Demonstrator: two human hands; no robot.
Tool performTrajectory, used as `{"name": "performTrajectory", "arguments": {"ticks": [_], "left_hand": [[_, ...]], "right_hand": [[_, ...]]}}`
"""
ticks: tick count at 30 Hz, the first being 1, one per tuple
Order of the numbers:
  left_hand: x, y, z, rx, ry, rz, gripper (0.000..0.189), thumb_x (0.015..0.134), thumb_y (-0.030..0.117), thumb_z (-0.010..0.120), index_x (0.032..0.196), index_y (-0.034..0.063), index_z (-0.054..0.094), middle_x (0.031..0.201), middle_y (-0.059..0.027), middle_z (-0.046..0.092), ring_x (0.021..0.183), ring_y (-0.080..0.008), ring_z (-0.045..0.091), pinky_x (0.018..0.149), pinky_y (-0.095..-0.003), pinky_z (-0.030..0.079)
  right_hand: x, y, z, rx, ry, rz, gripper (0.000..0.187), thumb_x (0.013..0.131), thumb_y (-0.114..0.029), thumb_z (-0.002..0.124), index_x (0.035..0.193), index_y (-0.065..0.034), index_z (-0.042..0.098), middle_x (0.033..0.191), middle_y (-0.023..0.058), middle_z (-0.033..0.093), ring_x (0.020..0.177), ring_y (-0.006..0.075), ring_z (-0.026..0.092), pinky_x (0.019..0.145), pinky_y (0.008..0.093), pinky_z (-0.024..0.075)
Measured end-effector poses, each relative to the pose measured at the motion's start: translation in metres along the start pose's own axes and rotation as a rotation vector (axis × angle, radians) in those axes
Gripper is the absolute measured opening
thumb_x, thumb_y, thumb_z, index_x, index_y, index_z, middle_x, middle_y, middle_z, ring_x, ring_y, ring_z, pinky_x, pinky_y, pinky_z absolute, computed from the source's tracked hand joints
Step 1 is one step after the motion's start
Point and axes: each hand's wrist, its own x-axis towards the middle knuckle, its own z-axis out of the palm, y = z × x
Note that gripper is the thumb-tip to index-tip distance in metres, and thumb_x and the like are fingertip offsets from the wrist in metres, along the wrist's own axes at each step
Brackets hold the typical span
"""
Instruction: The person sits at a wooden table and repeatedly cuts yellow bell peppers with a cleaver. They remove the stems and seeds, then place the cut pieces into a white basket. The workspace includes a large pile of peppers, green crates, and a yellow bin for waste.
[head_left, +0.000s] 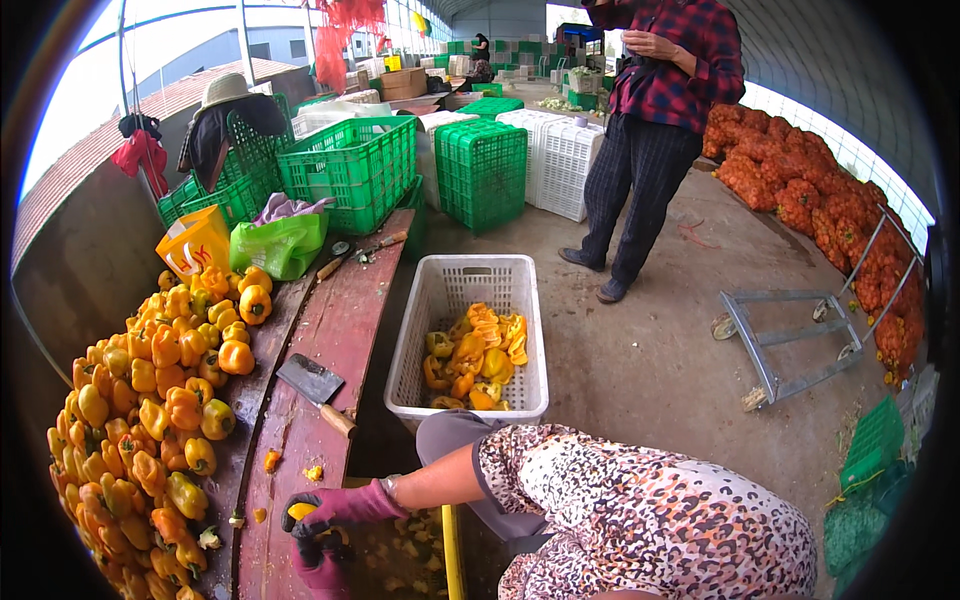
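Observation:
My right hand (337, 508), in a purple glove with dark fingers, is over the red wooden bench edge, its fingers around a piece of yellow pepper (302, 511). Just below it is my left hand (321, 564), gloved alike; its grip is partly hidden. A cleaver (311, 379) with a wooden handle lies on the bench (330, 330). Yellow and orange bell peppers (150, 420) are heaped along the left side. Cut peppers (480, 352) lie in a white plastic crate (541, 375) beyond my right arm. Pepper scraps (409, 555) lie below the bench, beside a yellow edge (452, 551).
A person (652, 135) in a checked shirt stands beyond the crate. Green crates (480, 169) and white crates (570, 165) stand behind. A metal trolley frame (795, 341) is on the floor at right, near red mesh sacks (817, 202). Knives (382, 244) lie at the bench's far end.

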Motion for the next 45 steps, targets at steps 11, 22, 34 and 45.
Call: {"name": "performTrajectory", "arguments": {"ticks": [11, 22, 34, 45], "left_hand": [[0.004, 0.032, 0.018, 0.521, 0.255, 0.076, 0.031, 0.088, -0.002, 0.058, 0.119, -0.0008, 0.061, 0.107, -0.0066, 0.066, 0.095, -0.0169, 0.063, 0.083, -0.0286, 0.05], [-0.008, 0.047, 0.006, 0.257, 0.524, -0.393, 0.029, 0.083, -0.005, 0.057, 0.111, -0.0004, 0.063, 0.1, -0.0056, 0.066, 0.087, -0.0165, 0.062, 0.083, -0.0298, 0.05], [-0.02, 0.089, 0.021, 0.95, 0.098, -0.412, 0.044, 0.076, 0.022, 0.071, 0.116, 0.0089, 0.062, 0.108, -0.0167, 0.062, 0.099, -0.0359, 0.061, 0.086, -0.041, 0.05], [-0.014, 0.083, -0.004, 0.911, 0.125, -0.4, 0.041, 0.076, 0.02, 0.071, 0.115, 0.0085, 0.062, 0.11, -0.0158, 0.061, 0.101, -0.0361, 0.06, 0.085, -0.0417, 0.05]], "right_hand": [[-0.003, -0.001, 0.015, 0.018, 0.093, -0.13, 0.029, 0.086, -0.018, 0.068, 0.111, -0.0073, 0.058, 0.097, 0.0013, 0.062, 0.09, 0.0109, 0.056, 0.08, 0.0273, 0.049], [-0.107, -0.146, -0.075, -1.299, 0.496, -0.374, 0.061, 0.066, -0.036, 0.08, 0.119, -0.0131, 0.058, 0.122, 0.0184, 0.051, 0.113, 0.0381, 0.051, 0.098, 0.0428, 0.0424], [0.137, -0.106, -0.089, -1.317, 0.345, -0.135, 0.056, 0.078, -0.04, 0.071, 0.122, -0.0077, 0.06, 0.128, 0.0196, 0.054, 0.12, 0.0356, 0.052, 0.102, 0.0393, 0.0416], [0.339, -0.083, -0.073, -1.265, 0.381, 0.01, 0.095, 0.064, -0.042, 0.086, 0.14, -0.0057, 0.043, 0.135, 0.0172, 0.054, 0.125, 0.0275, 0.052, 0.105, 0.035, 0.0409]]}}
